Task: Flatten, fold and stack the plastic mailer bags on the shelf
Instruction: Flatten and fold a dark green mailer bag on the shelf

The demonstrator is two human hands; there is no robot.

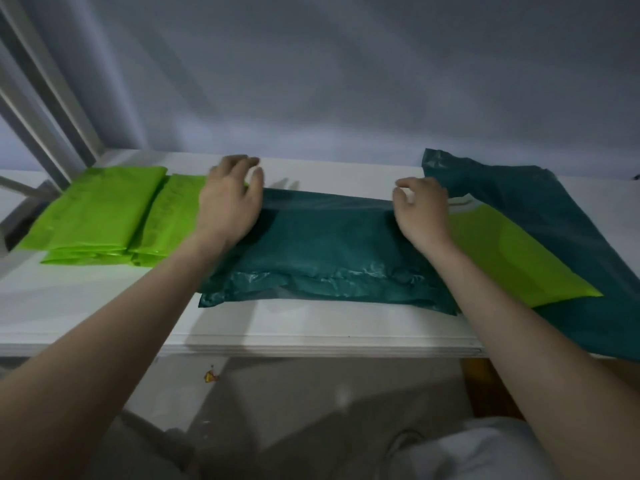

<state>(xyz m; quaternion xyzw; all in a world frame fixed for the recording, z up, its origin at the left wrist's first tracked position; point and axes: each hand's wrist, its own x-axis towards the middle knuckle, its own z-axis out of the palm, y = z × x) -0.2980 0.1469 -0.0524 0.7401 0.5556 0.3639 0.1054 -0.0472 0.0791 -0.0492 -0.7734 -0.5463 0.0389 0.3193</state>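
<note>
now i am pressing my left hand point(230, 199) flat, fingers spread, on the far left corner of the teal mailer bag point(325, 251), while my right hand point(420, 211) is pinching its far right corner. the bag is lying mid-shelf point(311, 327), long axis running left to right between both hands, equally near. folded green bags point(104, 216) are sitting toward the left end. no writing is readable.

- Left hand point(230, 199): covers the teal bag's point(322, 244) left far corner; palm contact not visible.
- Right hand point(420, 211): fingertips curled, grip on the bag's edge unclear.
- Loose teal bag point(540, 209): cut off at the right edge.
- Green sheet point(512, 251): partly hidden under teal plastic.
- Yellow scrap point(210, 375) on floor: too small to identify.
</note>
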